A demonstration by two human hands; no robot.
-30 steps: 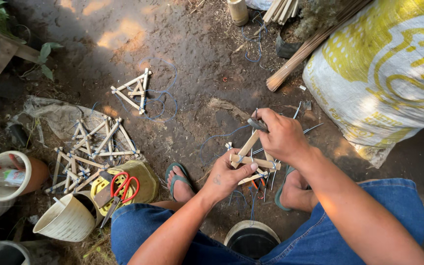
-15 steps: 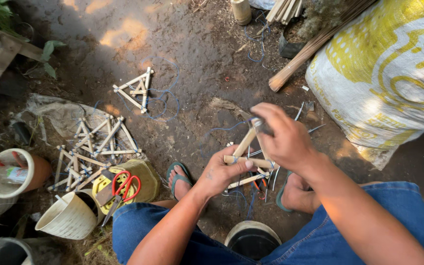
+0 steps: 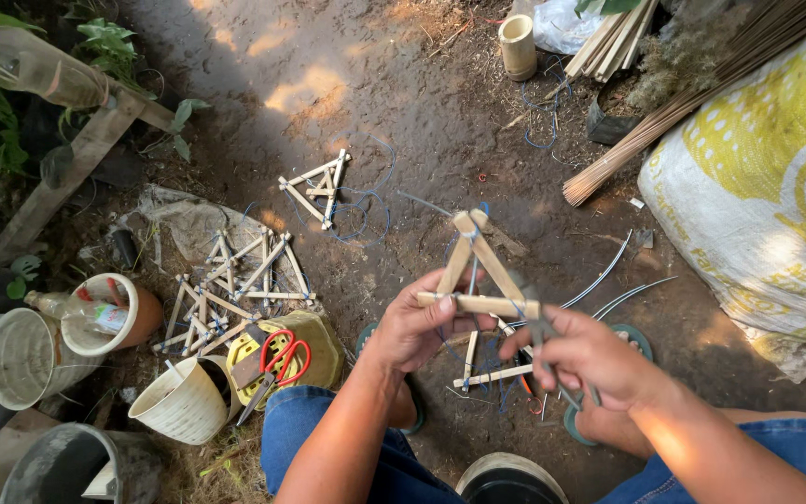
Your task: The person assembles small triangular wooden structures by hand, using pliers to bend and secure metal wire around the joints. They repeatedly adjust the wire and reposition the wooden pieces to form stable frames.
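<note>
Both hands meet over the dirt ground (image 3: 403, 103): the left hand (image 3: 417, 327) grips the crossbar of a bamboo stick triangle (image 3: 473, 271), tied with blue wire, while the right hand (image 3: 585, 359) closes on a dark tool (image 3: 538, 327) whose tip is hard to make out behind the fingers. Forearms angle up from the lap. Compared with a moment ago, the triangle is raised higher and upright, apex pointing away, above another bamboo frame (image 3: 492, 373) on the ground.

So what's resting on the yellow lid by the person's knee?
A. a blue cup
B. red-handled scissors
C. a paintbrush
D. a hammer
B: red-handled scissors lie on the yellow lid, left of the left hand that grips the bamboo stick frame.
</note>
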